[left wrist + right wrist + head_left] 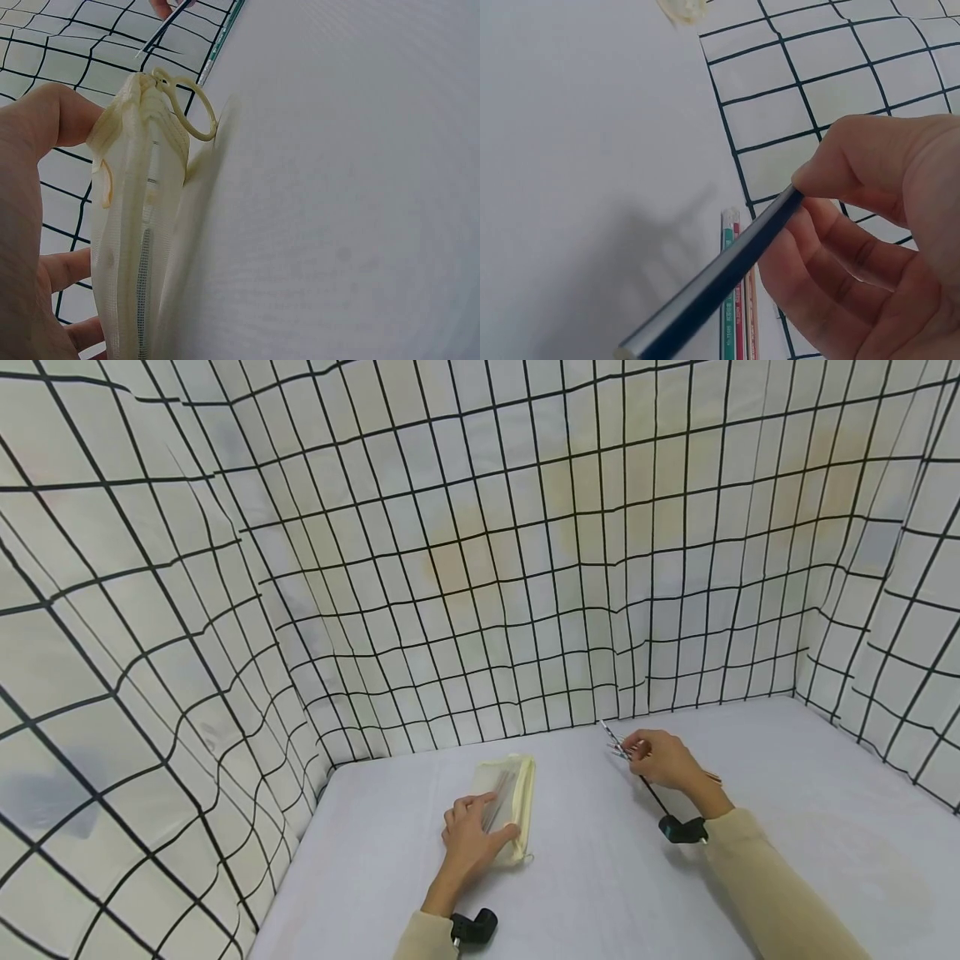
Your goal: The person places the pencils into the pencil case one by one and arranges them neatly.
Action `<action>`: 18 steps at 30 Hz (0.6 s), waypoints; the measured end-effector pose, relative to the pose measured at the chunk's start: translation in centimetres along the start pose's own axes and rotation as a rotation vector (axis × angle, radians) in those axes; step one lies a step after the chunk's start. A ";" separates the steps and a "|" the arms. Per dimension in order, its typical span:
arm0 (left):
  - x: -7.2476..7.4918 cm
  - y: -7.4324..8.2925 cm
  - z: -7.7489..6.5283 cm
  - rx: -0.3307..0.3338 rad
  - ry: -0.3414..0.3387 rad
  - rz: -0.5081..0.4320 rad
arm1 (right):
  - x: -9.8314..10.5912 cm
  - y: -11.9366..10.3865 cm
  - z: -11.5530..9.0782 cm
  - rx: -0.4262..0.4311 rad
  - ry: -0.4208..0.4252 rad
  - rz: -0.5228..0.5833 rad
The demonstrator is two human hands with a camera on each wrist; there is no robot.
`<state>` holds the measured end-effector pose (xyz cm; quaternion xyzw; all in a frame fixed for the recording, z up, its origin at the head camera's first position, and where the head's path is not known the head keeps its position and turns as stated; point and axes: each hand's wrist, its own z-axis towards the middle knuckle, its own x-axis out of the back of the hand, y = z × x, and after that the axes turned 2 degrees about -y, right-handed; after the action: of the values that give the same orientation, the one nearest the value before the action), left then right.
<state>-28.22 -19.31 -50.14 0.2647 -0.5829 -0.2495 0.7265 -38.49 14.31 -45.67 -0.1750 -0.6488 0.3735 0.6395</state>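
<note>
My left hand [468, 839] holds a cream zippered pencil pouch [522, 797] on the left of the table, thumb on one side and fingers on the other. The left wrist view shows the pouch's closed-looking zipper edge [131, 217] with a ring pull [196, 112] at its end. A strip with fine marks [144, 292] shows through the fabric. Off to the right, my right hand [667, 760] pinches a dark blue and silver pencil [720, 274] between thumb and fingertips, tilted above the table. Several pencils, one green [728, 322] and one red [739, 315], lie beneath that hand.
A white tabletop [585, 877] spreads under both hands. White cloth with a black grid [525, 568] hangs at the back and both sides, meeting the table's far edge just beyond the pencils. A black camera mount [474, 927] sits at the left wrist.
</note>
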 end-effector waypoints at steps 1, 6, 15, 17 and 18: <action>0.0 0.0 0.0 0.001 0.000 -0.002 | -0.1 -0.1 0.0 0.003 0.002 0.007; 0.0 0.0 0.0 -0.002 0.001 -0.005 | -0.5 -0.8 0.0 0.012 0.004 0.029; 0.0 -0.1 0.1 0.002 0.003 -0.010 | -2.3 -2.0 0.2 -0.034 0.011 0.190; 0.0 0.0 0.1 0.003 0.001 -0.012 | -2.8 -2.3 0.2 -0.057 0.009 0.229; 0.0 0.0 0.1 0.004 0.000 -0.011 | -3.0 -2.4 0.1 -0.063 0.006 0.248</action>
<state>-28.31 -19.35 -50.15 0.2691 -0.5819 -0.2523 0.7248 -37.66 10.54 -46.03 -0.2750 -0.6316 0.4285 0.5847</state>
